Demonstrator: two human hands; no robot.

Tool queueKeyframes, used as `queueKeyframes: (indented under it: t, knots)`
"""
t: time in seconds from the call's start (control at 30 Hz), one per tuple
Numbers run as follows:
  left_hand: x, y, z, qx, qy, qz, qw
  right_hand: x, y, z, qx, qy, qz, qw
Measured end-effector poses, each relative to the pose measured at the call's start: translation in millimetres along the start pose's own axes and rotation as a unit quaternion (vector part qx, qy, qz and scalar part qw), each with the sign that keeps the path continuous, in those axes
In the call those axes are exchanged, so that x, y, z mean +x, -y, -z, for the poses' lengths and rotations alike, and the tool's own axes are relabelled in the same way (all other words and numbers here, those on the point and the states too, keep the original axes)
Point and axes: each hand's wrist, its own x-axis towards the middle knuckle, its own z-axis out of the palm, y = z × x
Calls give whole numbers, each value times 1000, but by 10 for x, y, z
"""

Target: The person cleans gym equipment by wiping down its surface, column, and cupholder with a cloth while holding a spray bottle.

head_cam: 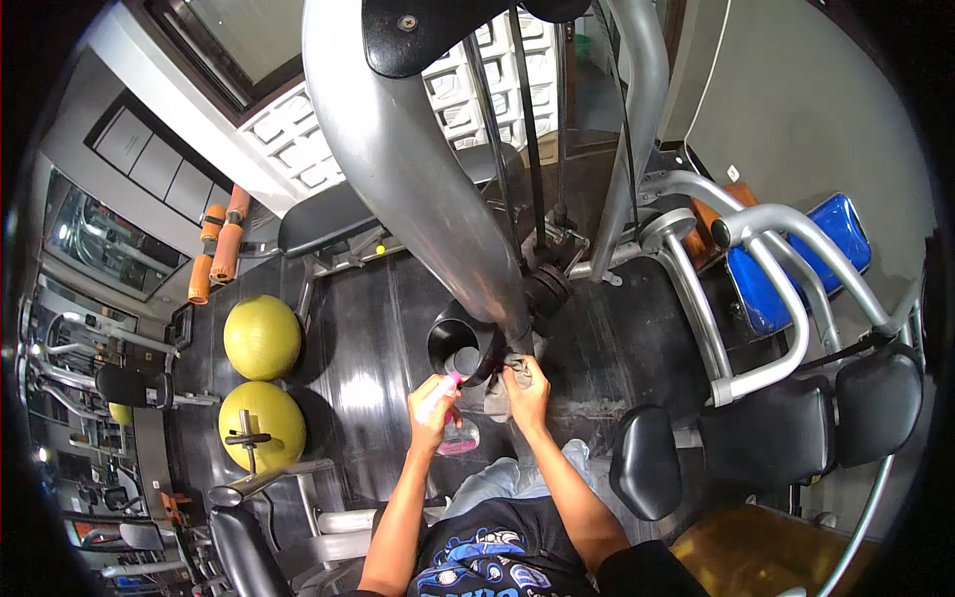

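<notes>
My left hand [427, 424] is wrapped around the neck of a spray bottle [460, 442] with a pink and white trigger head. The clear body of the bottle hangs below my fingers, pink at its bottom. Bunched in my right hand [530, 399] is a grey-beige cloth [497, 397], held against the lower end of a black part of the exercise machine. A round black open-ended tube [446, 334] lies just beyond both hands. Above it the thick silver frame post [418, 172] slants down; my right fingers partly hide where cloth and machine meet.
Two yellow exercise balls [262, 337] rest on the black rubber floor [358, 336] at left. A black padded bench [328, 220] with orange foam rollers [226, 250] stands beyond. Silver tubular frames [783, 313], black pads [768, 429] and a blue pad [761, 291] crowd the right.
</notes>
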Motion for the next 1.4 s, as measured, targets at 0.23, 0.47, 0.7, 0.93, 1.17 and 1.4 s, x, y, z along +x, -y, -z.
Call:
queueKeyframes:
  t: [0.23, 0.47, 0.7, 0.93, 1.17, 1.4]
  knots:
    - [-42, 56, 44, 1, -20, 9, 1000, 255, 510, -32, 48, 10, 34, 998]
    - [-21, -4, -20, 2, -8, 13, 1000, -3, 114, 39, 46, 37, 10, 998]
    - [-18, 19, 36, 19, 3, 13, 1000, 109, 469, -27, 60, 12, -1, 998]
    - [21, 87, 58, -54, 15, 24, 998, -99, 263, -92, 73, -5, -6, 997]
    - [83, 1, 188, -16, 86, 44, 995, -107, 226, -149, 70, -35, -53, 995]
    - [160, -24, 331, -69, 152, 98, 981, -220, 450, -288, 63, -93, 23, 993]
